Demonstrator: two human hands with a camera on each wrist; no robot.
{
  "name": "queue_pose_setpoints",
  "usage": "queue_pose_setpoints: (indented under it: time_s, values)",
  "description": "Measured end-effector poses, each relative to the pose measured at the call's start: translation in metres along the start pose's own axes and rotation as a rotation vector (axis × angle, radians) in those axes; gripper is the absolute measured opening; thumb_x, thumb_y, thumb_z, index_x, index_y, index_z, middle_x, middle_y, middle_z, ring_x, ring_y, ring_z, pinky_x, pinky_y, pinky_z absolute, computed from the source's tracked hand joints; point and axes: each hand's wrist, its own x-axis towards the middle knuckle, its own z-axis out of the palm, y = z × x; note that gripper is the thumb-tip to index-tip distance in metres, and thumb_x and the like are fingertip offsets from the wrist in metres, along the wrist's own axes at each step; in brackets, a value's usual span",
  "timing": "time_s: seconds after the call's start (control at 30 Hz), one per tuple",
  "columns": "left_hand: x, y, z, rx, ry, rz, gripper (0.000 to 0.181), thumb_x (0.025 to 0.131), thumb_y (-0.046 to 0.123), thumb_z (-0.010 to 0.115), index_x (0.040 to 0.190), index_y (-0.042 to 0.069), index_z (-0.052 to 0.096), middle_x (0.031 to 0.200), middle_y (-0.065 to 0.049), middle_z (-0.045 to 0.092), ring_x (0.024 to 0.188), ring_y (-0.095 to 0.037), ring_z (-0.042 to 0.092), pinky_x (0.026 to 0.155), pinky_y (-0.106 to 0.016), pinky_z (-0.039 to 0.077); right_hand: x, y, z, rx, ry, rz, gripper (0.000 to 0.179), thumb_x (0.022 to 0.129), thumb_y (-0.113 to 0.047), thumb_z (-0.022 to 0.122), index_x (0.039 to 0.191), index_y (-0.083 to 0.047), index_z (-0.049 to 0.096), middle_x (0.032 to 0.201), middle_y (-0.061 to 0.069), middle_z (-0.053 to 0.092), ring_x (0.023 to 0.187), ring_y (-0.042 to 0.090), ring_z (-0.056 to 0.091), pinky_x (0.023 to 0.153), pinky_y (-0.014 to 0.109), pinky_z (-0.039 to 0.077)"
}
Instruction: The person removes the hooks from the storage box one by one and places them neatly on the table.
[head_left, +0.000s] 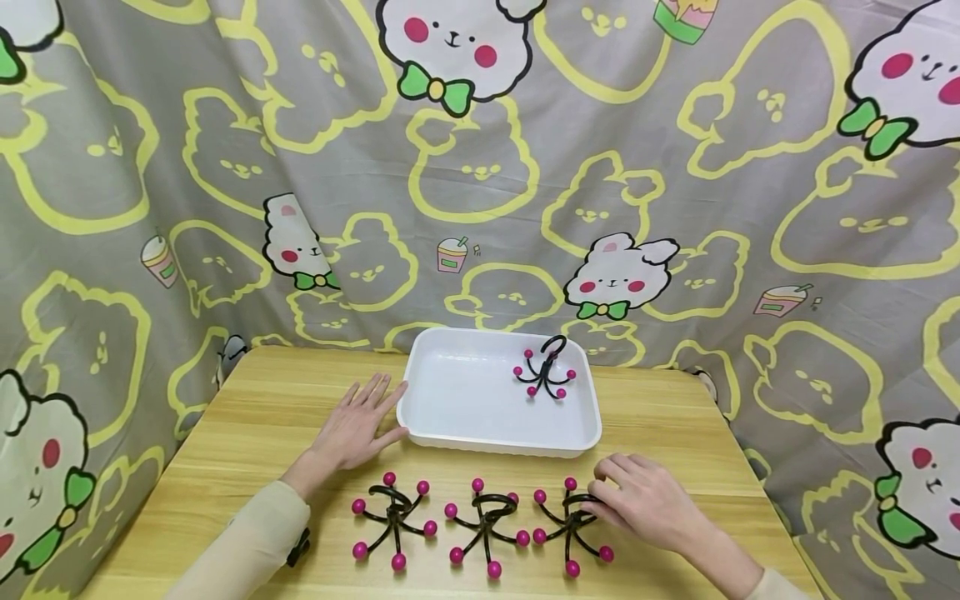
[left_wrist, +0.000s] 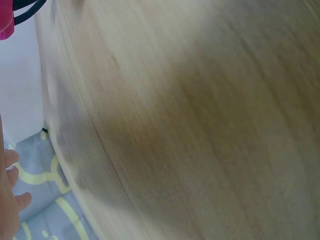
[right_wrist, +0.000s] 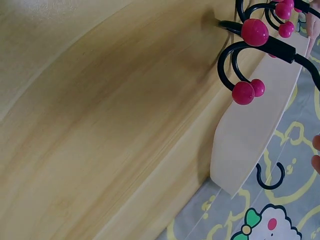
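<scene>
Several black multi-arm hook hangers with pink ball tips are in the head view. The left hanger (head_left: pixel 393 517), middle hanger (head_left: pixel 486 525) and right hanger (head_left: pixel 572 523) stand in a row on the table, top hooks up. Another hanger (head_left: pixel 545 371) sits in the right part of a white tray (head_left: pixel 495 442). My right hand (head_left: pixel 648 504) pinches the top hook of the right hanger; its thumb is partly hidden. My left hand (head_left: pixel 360 425) lies beside the tray's left end with fingers spread and straight, fingertips against the rim.
The wooden table (head_left: pixel 660 417) runs back to a grey curtain (head_left: pixel 502 167) printed with cartoon animals, which also hangs along both sides. The tray stands at the table's back, behind the row of hangers. A small black object (head_left: pixel 298 548) shows beside the left sleeve.
</scene>
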Motion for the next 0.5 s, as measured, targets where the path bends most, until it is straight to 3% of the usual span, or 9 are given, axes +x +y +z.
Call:
queue_pose_setpoints:
  time_s: [0.17,0.5]
  values:
    - [-0.0001,0.0002,0.0001,-0.003,-0.002,-0.001,0.083,0.102,0.065,0.053,0.168,0.021,0.029,0.171,-0.021,0.034,0.161,-0.041,0.031,0.132,-0.063,0.027,-0.0003,-0.0003,0.0021,0.016,0.024,-0.001,0.041,0.111,-0.05,0.047,0.085,-0.024,0.064,0.084,-0.01,0.062,0.072,0.008,0.06,0.06,0.026,0.054]
    - [0.0001,-0.0002,0.0009,0.003,0.0,0.002,0.083,0.102,0.066,0.052,0.169,0.022,0.028,0.171,-0.021,0.034,0.161,-0.04,0.031,0.131,-0.063,0.028,0.0035,0.0073,-0.0071,0.088,-0.041,0.029,0.04,0.109,-0.053,0.05,0.104,-0.019,0.072,0.091,-0.009,0.066,0.076,0.007,0.063,0.064,0.025,0.057]
